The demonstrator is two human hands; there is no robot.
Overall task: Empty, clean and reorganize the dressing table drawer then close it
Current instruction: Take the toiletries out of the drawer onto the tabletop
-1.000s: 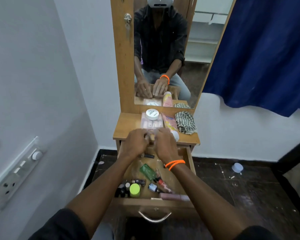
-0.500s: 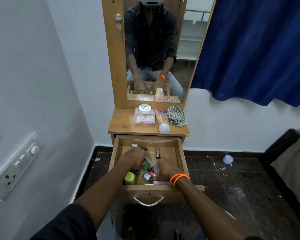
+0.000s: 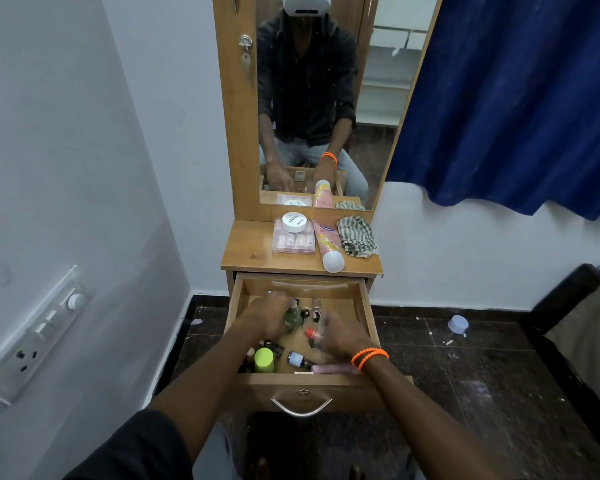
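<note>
The wooden drawer (image 3: 302, 384) of the dressing table is pulled out, and both hands are inside it. My left hand (image 3: 269, 315) curls round a green bottle (image 3: 293, 316) in the middle of the drawer. My right hand (image 3: 340, 336), with orange bands on the wrist, is blurred; its fingers lie beside a red-capped tube (image 3: 310, 332). Near the drawer front lie a lime-capped bottle (image 3: 264, 360), a small blue-labelled bottle (image 3: 296, 359), a pink tube (image 3: 331, 368) and some dark little bottles (image 3: 274, 347).
On the tabletop (image 3: 246, 251) sit a clear box of pink items (image 3: 293, 242) with a white jar (image 3: 293, 222) on it, a pink tube with a white cap (image 3: 328, 247) and a striped cloth (image 3: 355, 235). A mirror stands behind. A wall is at the left, a blue curtain at the right, dark floor below.
Both hands came down from the tabletop's front edge into the open drawer. The left hand has closed on the green bottle; the right hand has shifted among the small items.
</note>
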